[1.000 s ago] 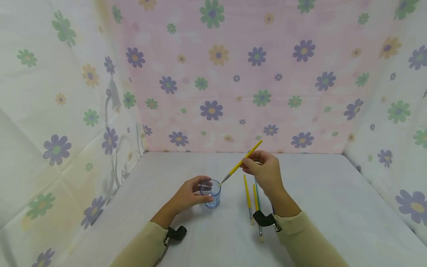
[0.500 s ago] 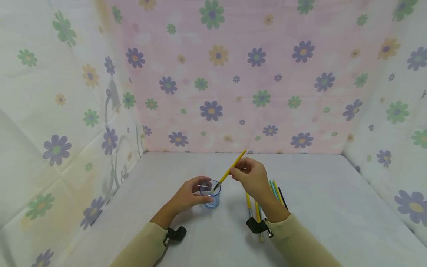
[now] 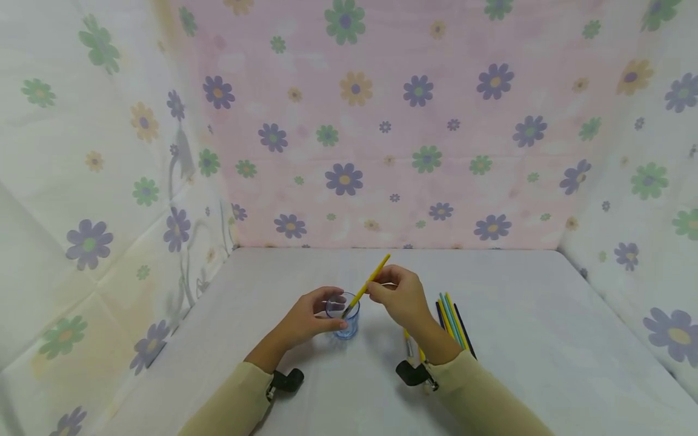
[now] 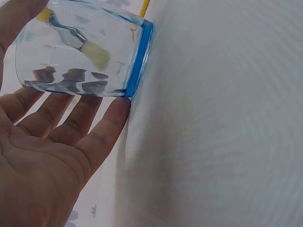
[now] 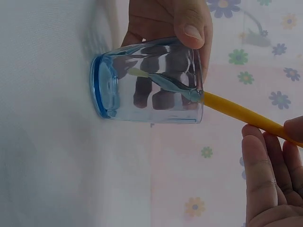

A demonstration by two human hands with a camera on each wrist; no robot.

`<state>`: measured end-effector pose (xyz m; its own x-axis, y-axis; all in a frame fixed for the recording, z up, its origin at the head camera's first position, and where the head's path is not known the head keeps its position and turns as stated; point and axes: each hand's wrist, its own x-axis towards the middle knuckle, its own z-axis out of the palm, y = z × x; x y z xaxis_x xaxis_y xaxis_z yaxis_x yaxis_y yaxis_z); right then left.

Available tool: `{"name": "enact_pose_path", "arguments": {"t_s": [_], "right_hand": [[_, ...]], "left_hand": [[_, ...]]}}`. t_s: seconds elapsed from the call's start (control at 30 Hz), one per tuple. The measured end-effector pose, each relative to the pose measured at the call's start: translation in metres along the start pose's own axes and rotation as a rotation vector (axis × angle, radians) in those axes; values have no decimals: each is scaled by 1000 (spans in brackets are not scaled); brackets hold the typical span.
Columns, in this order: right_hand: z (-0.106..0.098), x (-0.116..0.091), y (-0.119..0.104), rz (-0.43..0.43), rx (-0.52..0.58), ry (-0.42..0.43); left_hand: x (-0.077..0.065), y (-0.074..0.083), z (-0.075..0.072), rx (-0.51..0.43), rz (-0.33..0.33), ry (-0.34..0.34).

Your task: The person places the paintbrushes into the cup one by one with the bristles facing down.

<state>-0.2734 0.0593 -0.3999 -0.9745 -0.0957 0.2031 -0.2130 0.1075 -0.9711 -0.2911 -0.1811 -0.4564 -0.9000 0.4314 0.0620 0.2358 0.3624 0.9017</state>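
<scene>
The yellow brush [image 5: 222, 105] is deeper in the glass [image 5: 128, 99] than before; my right hand [image 3: 400, 300] pinches it, my left hand [image 3: 302, 318] grips the glass. Bristles [image 5: 138, 72] inside, brush unreleased; other brushes [image 3: 450, 318] lie outside.

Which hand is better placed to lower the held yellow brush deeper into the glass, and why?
Probably the right hand: it pinches the yellow brush, whose bristles sit inside the glass, above its base. The left hand is busy gripping the glass.
</scene>
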Motion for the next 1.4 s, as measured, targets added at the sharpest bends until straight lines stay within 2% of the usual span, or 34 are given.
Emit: {"name": "enact_pose_path", "arguments": {"t_s": [0.13, 0.37, 0.57, 0.87, 1.0, 1.1, 1.23, 1.4], "right_hand": [[3, 2, 1, 15, -4, -15], [2, 9, 3, 18, -20, 0], [2, 11, 2, 24, -42, -11], [0, 10, 5, 37, -42, -27], [-2, 0, -9, 60, -25, -56], [-3, -2, -10, 97, -12, -83], [-5, 6, 8, 141, -4, -83], [-11, 6, 12, 114, -36, -66]], "left_hand": [[-1, 4, -2, 18, -17, 12], [7, 5, -5, 6, 35, 1], [11, 5, -6, 9, 11, 13], [5, 11, -4, 9, -5, 14], [0, 11, -2, 8, -4, 10], [-6, 17, -1, 2, -8, 6], [-10, 20, 0, -11, -2, -5], [-11, 21, 1, -23, -2, -13]]}}
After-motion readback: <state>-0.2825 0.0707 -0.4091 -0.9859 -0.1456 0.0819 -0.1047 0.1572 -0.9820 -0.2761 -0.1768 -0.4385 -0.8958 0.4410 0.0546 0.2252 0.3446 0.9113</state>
